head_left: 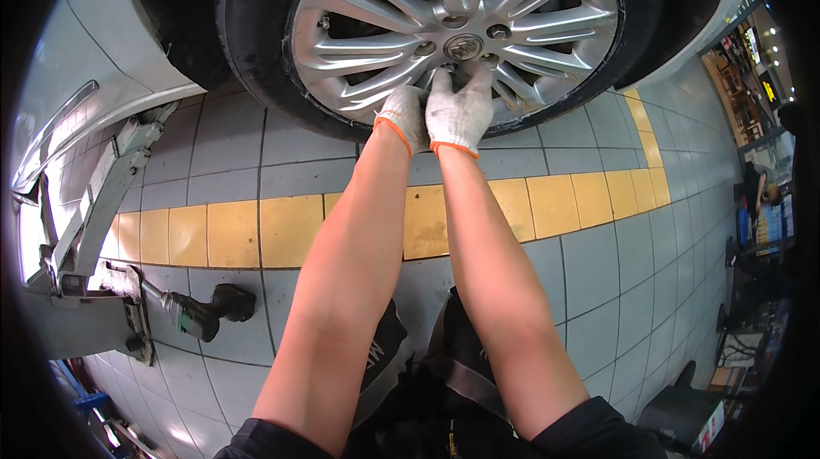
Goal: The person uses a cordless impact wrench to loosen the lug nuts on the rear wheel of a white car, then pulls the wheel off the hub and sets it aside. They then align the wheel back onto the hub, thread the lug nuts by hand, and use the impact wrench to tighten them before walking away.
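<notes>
**Both hands at the lowest lug of a raised wheel**

I have both arms stretched straight out and my gloved hands pressed side by side against the lower part of the alloy wheel point(453, 23), just beneath its centre cap point(463, 46). My left hand point(403, 116) and right hand point(461, 109) wear white knit gloves with orange cuffs, likely for grip and to keep grime off. The fingers of both curl inward and bunch at one spot between the spokes, where the lowest lug position point(453, 76) sits; they cover it, so I cannot tell whether they pinch a nut or only feel for it. Two hands on one small point suggests I am steadying with one while the other works.

Other lug nuts show bare on the hub, one to the right of the cap point(498, 31) and one to the left point(424, 49), so the fastenings there are in place.

The tyre point(256, 58) hangs with its bottom edge just off the grey tiled floor point(615, 271), and a lift arm point(102, 194) reaches under the silver car body point(94, 58) at my left, which explains why the wheel sits at arm height for a crouching person. A cordless impact wrench point(201, 309) lies on the tiles by the lift base, well apart from my hands, set down within reach on my left side. A yellow tile band point(256, 233) crosses the floor under my forearms.
</notes>
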